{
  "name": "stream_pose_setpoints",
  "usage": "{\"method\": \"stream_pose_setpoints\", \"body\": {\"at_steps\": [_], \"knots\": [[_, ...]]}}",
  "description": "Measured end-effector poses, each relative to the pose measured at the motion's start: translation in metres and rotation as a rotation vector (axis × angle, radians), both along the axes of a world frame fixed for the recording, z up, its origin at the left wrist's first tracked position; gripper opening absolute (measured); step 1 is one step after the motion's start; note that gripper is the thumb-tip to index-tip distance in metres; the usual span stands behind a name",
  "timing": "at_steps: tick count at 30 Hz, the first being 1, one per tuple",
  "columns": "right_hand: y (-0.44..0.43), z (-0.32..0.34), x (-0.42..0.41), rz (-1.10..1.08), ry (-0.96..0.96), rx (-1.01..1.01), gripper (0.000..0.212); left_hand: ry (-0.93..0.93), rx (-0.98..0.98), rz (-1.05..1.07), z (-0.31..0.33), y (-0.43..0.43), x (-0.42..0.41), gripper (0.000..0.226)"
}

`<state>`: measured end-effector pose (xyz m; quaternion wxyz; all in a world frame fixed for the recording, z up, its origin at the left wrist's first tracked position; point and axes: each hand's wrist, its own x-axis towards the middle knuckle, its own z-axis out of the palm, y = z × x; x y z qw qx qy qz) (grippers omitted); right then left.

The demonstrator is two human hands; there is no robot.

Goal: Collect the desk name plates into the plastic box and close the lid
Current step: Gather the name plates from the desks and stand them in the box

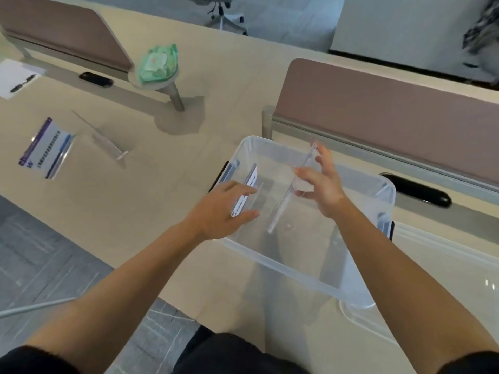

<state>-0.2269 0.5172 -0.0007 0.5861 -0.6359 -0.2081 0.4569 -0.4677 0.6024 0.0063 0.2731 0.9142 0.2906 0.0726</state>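
A clear plastic box (297, 271) stands open on the desk in front of me. My left hand (224, 209) holds a name plate with a printed card (247, 191) at the box's left inner side. My right hand (321, 182) pinches a clear acrylic name plate (293, 187) standing on edge over the middle of the box. Two more plates remain on the desk to the left: one with a purple and white card (47, 147) and an empty clear one (105, 139). The box lid (442, 265) lies to the right of the box.
Brown desk dividers (391, 112) stand behind the box and at the far left. A green wipes pack (158, 63) sits on a round stand. A black phone (95, 79), paper with a pen (16, 79) and a black cable port (417, 190) lie on the desk.
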Motion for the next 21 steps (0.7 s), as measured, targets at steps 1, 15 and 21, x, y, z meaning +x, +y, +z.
{"method": "stream_pose_setpoints", "body": {"at_steps": [1, 15, 21], "knots": [[-0.001, -0.002, 0.000, 0.008, -0.001, -0.002, 0.084, -0.016, 0.039, -0.007, -0.005, 0.009, -0.002, 0.058], [-0.013, -0.016, -0.022, -0.048, -0.031, -0.135, 0.081, 0.016, -0.030, 0.091, -0.062, 0.081, 0.021, 0.082], [0.018, -0.063, -0.031, -0.017, 0.008, -0.218, 0.084, -0.011, -0.198, 0.203, -0.072, 0.086, 0.020, 0.072]]}}
